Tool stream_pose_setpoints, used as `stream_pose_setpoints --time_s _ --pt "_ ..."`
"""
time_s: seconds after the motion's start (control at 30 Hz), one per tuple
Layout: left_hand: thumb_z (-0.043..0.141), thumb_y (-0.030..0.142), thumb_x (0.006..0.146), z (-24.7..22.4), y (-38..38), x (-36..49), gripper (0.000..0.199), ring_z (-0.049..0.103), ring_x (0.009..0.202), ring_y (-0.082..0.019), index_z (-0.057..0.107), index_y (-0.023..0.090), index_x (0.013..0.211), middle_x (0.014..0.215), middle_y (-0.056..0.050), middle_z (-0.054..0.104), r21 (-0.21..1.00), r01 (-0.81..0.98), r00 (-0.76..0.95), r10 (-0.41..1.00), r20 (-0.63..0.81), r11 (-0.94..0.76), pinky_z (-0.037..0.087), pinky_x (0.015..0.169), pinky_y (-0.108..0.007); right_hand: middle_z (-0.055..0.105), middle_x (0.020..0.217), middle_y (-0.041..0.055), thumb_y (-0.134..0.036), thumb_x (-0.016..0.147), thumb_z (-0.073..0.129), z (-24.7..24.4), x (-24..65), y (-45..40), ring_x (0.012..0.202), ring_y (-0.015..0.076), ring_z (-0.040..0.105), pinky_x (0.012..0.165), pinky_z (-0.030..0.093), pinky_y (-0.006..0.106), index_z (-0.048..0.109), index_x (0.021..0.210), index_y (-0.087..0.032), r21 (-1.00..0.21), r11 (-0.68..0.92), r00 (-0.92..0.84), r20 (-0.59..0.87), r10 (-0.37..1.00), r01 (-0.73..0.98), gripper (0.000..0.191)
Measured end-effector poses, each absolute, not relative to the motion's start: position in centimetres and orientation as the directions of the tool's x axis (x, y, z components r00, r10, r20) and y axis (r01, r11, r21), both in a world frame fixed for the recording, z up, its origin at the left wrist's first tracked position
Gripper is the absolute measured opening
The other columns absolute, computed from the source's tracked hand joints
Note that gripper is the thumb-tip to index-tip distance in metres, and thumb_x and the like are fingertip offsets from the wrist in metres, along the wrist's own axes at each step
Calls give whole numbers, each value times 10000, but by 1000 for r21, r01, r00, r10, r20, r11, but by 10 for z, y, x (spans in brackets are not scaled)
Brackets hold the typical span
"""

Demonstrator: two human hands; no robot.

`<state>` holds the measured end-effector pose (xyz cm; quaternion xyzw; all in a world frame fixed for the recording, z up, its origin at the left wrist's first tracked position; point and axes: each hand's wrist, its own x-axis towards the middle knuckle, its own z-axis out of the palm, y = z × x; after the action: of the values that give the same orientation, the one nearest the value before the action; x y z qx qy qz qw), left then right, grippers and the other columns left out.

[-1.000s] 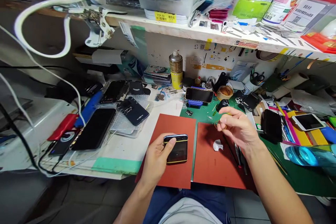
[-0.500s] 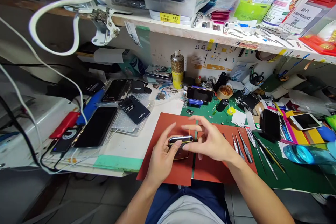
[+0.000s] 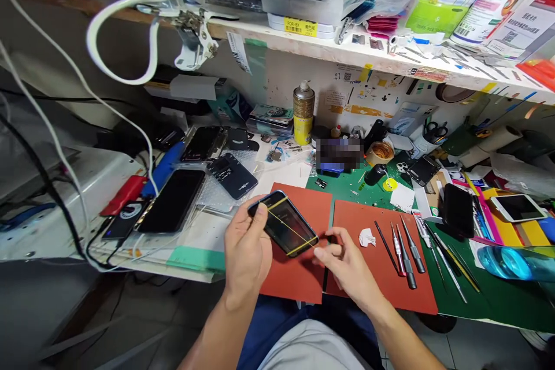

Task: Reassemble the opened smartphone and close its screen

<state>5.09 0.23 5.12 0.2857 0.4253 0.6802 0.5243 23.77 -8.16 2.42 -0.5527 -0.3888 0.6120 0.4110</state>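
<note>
My left hand (image 3: 248, 243) grips a dark smartphone (image 3: 284, 225) by its left end, thumb over the top face. The phone is tilted above the left red-brown mat (image 3: 299, 286). Yellow rubber bands (image 3: 299, 246) cross it near both ends, and a thin yellow strand runs diagonally over its face to the near right corner. At that corner my right hand (image 3: 344, 263) has thumb and fingertips pinched together on the strand's end. Part of the phone's left end is hidden by my left hand.
On the right mat (image 3: 416, 298) lie a crumpled white tissue (image 3: 367, 237) and several tweezers and drivers (image 3: 405, 254). Other phones (image 3: 173, 201) lie to the left. A spray can (image 3: 303, 115) stands behind, under a loaded shelf (image 3: 321, 49). A blue bottle (image 3: 511, 263) lies at right.
The phone has turned from edge-on to face-up and tilted. My right hand has moved down to its near right corner and closed into a pinch. The view has shifted slightly.
</note>
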Motion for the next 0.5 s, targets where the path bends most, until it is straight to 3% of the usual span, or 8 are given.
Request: stream_pose_setpoints --time_s 0.07,0.17,0.27,0.37,0.43,0.5 --pt "919 395 843 55 12 44 346 780 977 -174 790 201 1099 1051 -45 838 858 -499 -355 932 -72 -124 596 969 -298 627 575 -79 -646 994 685 14 238 -102 437 112 470 451 363 223 562 1199 -257 -933 -341 22 -346 938 -119 456" --pt "926 383 830 56 21 39 386 763 1050 -196 785 172 1121 1076 -65 832 838 -527 -406 908 -99 -145 548 1070 -357 475 518 -92 -561 978 707 12 240 -122 447 138 430 520 444 292 677 1115 -251 -927 -197 145 -254 956 -320 340" --pt "916 361 839 54 24 42 363 754 1076 -203 779 159 1108 1075 -72 828 824 -541 -443 890 -110 -167 508 1120 -376 409 474 -92 -431 904 683 20 242 -130 426 154 419 753 597 449 760 1025 -250 -838 -10 239 -167 957 -545 231" --pt "890 364 861 51 26 51 297 752 1092 -206 768 162 1043 1068 -64 826 809 -553 -487 865 -120 -199 490 1150 -399 426 436 -83 -319 823 644 30 243 -129 413 161 446 909 621 550 796 958 -275 -732 50 243 -159 957 -679 208" --pt "877 372 869 50 27 58 280 745 1118 -213 757 165 1017 1064 -63 824 800 -560 -510 850 -129 -215 484 1165 -419 525 485 -78 -223 781 663 35 245 -125 468 164 537 847 663 483 799 995 -333 -653 76 286 -222 932 -754 276" --pt "865 374 874 52 27 68 278 735 1155 -225 751 168 1022 1085 -68 822 795 -560 -528 840 -126 -233 481 1177 -431 723 713 -73 -120 757 708 37 249 -115 675 151 704 793 680 348 781 1115 -404 -594 119 363 -310 878 -796 463"
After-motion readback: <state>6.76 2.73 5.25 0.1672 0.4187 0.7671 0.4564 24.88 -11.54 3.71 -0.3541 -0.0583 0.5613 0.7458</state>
